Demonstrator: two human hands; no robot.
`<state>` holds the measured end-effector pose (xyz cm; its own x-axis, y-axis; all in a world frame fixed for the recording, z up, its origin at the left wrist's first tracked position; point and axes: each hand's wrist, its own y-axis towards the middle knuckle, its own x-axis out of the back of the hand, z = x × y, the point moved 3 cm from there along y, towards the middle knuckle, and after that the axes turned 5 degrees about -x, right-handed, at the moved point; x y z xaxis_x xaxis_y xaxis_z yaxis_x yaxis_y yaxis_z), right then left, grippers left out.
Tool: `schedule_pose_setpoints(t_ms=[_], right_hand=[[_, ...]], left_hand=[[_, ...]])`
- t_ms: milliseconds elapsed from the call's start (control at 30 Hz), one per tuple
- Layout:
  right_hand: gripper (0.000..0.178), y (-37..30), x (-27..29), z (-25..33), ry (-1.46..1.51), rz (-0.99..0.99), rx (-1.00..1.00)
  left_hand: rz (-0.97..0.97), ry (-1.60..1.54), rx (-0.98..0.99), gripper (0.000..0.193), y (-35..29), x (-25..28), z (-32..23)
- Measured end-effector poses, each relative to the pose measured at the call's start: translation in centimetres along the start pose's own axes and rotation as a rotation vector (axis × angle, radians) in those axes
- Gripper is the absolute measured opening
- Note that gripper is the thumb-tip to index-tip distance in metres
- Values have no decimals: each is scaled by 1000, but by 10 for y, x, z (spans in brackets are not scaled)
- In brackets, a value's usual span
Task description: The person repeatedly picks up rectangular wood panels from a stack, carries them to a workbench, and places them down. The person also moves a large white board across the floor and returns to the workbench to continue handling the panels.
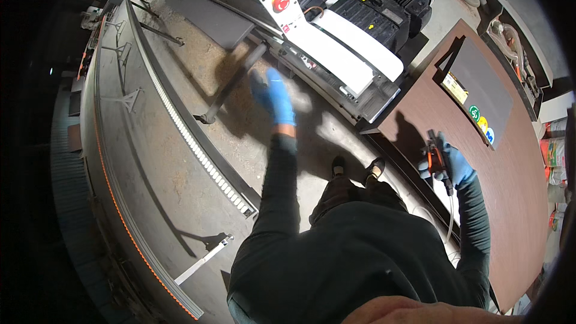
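Dark, matte cloth (360, 258) drapes me; my blue-gloved right hand (456, 167) grips a slim orange-and-black tool (436, 157) trailing pale tubing (452, 213); my left hand (276, 99) extends, loosely uncurled.

Strong light hits the middle of the frame, where the white machine panel (345, 63) glares almost blank and the floor (240, 141) shows bright patches. A dark shadow falls on the brown tabletop (510, 204), up and left of the right hand (457, 167), suggesting light from the lower right. The far left is dim, with tiny light spots at upper left. Fisheye distortion bends the long rail (174, 117), and black rounds the corners.
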<state>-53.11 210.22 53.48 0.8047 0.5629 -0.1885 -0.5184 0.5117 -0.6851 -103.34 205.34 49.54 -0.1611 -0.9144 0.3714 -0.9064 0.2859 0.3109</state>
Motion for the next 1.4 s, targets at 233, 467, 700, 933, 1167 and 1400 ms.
schedule_pose_setpoints(t_ms=[233,467,700,933,1167,1400], right_hand=[[57,41,-102,26,5,66,-274],[38,72,-118,14,121,110,45],[41,46,-126,-2,30,181,-102],[45,33,-126,17,-460,-23,-120],[64,24,-122,24,-226,-56,-212],[53,10,-90,28,-195,-53,-293]], left_hand=[[334,-671,497,62,106,-7,116],[641,-1117,735,57,127,-27,130],[804,-1177,802,53,106,-23,126],[976,-1129,921,46,44,-26,128],[1030,-1122,942,45,-30,-11,115],[1061,-1070,911,41,-100,14,82]])
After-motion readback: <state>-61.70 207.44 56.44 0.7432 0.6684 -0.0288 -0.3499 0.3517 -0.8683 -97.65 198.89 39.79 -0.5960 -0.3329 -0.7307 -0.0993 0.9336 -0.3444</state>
